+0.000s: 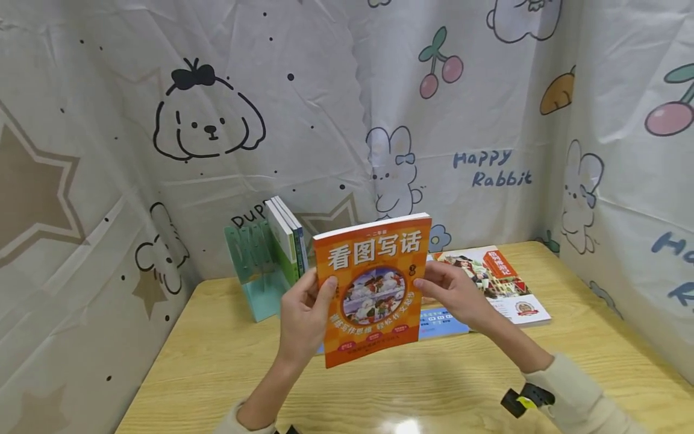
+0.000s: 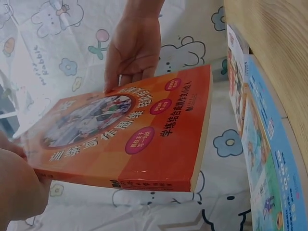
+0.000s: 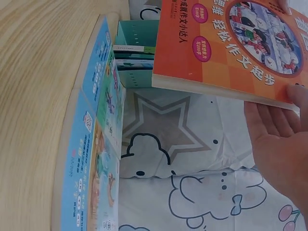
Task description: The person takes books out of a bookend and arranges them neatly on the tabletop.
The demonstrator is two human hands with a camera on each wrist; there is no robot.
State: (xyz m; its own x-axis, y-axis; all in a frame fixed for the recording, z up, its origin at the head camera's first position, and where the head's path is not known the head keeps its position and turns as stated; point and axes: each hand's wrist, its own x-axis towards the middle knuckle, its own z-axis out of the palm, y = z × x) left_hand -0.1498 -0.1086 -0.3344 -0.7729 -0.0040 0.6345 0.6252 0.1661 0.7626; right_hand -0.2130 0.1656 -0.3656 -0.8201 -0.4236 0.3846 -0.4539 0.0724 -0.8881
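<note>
An orange book with white Chinese characters and a round picture is held upright above the table in the head view. At its left edge my left hand grips it, thumb on the front cover and fingers behind. My right hand pinches the opposite edge, its thumb on the cover. In the left wrist view the orange book shows its spine and lower edge. The right wrist view has my right hand with fingers under the orange book.
A green bookend with several upright books stands at the back left. Behind the orange book lie a blue-edged book and a white-and-red book on the wooden table. Patterned cloth hangs around the table.
</note>
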